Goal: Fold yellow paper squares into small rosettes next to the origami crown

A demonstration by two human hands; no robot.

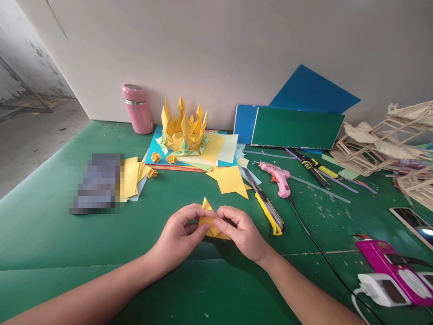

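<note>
Between both hands is a folded piece of yellow paper (pixel 214 229), with one pointed corner sticking up. My left hand (pixel 182 228) pinches its left side, thumb in front. On the right side my right hand (pixel 238 228) pinches it too, thumb pressed on the front. The fingers partly hide the folds. Beyond the hands lies a flat yellow paper sheet (pixel 232 180) with pointed corners. Farther back a yellow folded-paper crown (pixel 184 131) with pale green pieces stands on stacked coloured sheets (pixel 230 151). Small folded yellow paper pieces (pixel 171 159) sit in front of it.
A yellow utility knife (pixel 269 212) and a pink glue gun (pixel 279 178) with a black cord lie to the right. Beyond are pliers (pixel 313 171), a wooden stick model (pixel 375 140), a phone (pixel 414 225) and a magenta power strip (pixel 389 262). A pink flask (pixel 138 110) stands back left.
</note>
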